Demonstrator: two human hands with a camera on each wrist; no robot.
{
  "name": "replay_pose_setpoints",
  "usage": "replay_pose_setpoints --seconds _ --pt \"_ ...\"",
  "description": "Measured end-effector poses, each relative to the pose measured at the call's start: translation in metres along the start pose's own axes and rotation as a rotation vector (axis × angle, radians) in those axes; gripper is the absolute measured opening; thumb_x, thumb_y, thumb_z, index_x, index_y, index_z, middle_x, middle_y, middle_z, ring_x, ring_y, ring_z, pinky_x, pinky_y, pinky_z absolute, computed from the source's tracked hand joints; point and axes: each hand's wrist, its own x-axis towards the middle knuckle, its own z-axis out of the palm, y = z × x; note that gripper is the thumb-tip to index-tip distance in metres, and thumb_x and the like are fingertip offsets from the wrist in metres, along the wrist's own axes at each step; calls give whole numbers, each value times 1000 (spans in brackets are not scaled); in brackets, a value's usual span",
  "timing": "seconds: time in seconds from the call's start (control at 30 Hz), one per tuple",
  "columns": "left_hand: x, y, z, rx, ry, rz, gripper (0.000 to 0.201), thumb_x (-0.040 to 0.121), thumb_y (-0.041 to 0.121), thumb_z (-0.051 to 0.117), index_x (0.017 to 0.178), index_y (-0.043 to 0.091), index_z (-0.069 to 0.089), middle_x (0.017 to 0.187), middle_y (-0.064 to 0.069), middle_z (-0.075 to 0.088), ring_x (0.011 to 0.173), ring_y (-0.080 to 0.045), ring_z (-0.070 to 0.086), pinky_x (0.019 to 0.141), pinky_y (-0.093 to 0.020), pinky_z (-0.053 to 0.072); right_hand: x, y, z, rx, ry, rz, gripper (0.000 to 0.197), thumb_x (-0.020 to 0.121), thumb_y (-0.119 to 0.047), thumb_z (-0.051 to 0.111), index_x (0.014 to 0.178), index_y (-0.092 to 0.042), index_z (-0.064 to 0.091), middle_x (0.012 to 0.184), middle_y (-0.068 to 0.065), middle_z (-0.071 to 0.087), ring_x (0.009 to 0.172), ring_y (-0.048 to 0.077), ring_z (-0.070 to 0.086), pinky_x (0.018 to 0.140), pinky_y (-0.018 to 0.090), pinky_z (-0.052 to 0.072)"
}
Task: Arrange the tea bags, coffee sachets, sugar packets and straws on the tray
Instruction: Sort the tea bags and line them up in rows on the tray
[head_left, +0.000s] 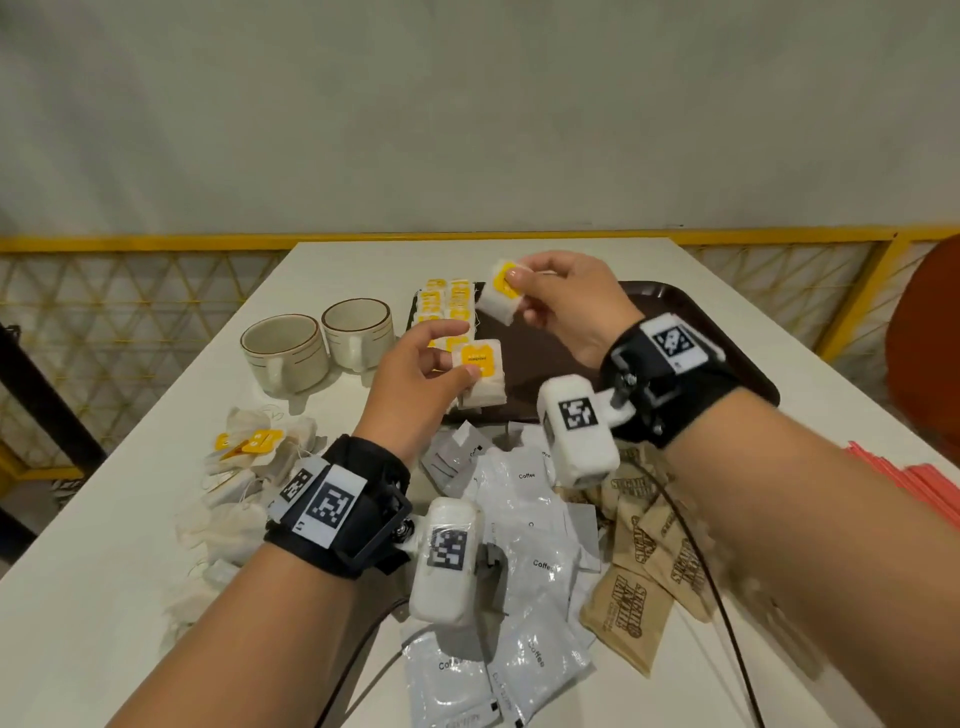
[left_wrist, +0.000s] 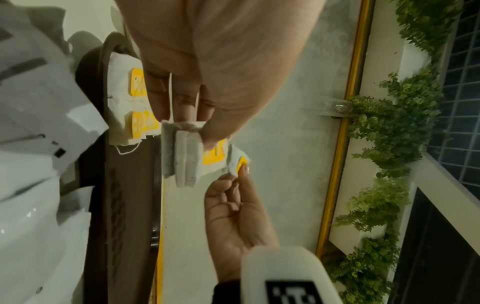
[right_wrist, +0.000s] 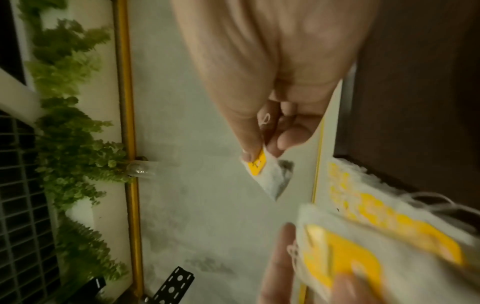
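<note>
Bare forearms, no sleeves. Around each wrist a wide black strap with a black frame and small screws. On top of the left strap (head_left: 332, 506) a white card with a black square pattern; the same on the right strap (head_left: 670, 364). Under each wrist a chunky white box with rounded corners and its own black pattern. Thin dark cables below.

The right wrist view smears the near tea bag (right_wrist: 363, 257) and the tray's tea bag row (right_wrist: 345, 189) into blur. In the head view the straws (head_left: 924, 483) run off the right edge, the left hand (head_left: 415, 384) hides part of the tray (head_left: 727, 332) rim, and print on the lowest coffee sachets (head_left: 452, 680) is unreadable
</note>
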Motion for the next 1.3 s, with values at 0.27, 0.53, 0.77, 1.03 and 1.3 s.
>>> replay_pose_setpoints --seconds 0.27,0.53,0.77,1.03,1.3 --pt "47 37 -12 68 38 39 18 82 3 69 83 18 60 76 -1 63 57 -2 59 51 -15 45 29 -45 -27 -313 -194 -19 16 88 -4 65 83 -17 59 71 -2 57 59 5 54 52 16 44" --pt "164 49 -1 533 -327 -125 23 82 0 69 76 15 52 64 -4 64 49 -4 64 59 -22 53 85 -31 -33 -673 -269 36 18 86 -1 65 81 -17 58 68 7 60 57 10 57 55 20 48" --pt "240 28 25 796 -463 -157 14 82 3 68 75 13 60 83 -16 67 79 -25 64 81 -38 55 144 2 -26 -805 -291 62 16 82 -1 66 79 -17 63 69 6 61 54 11 53 54 24 50" --pt "294 -10 38 1005 -521 -136 12 77 9 72 76 16 62 80 -5 67 80 -24 69 77 -38 59 192 38 -26 -770 -303 125 20 83 0 66 77 -18 61 63 5 62 57 12 58 53 20 51" --pt "323 -28 35 1091 -544 -87 14 79 17 75 91 15 69 73 8 60 67 -5 55 63 -20 46 216 64 -16 -739 -308 140 19 86 -3 64 78 -20 61 74 7 66 63 12 63 55 20 52"
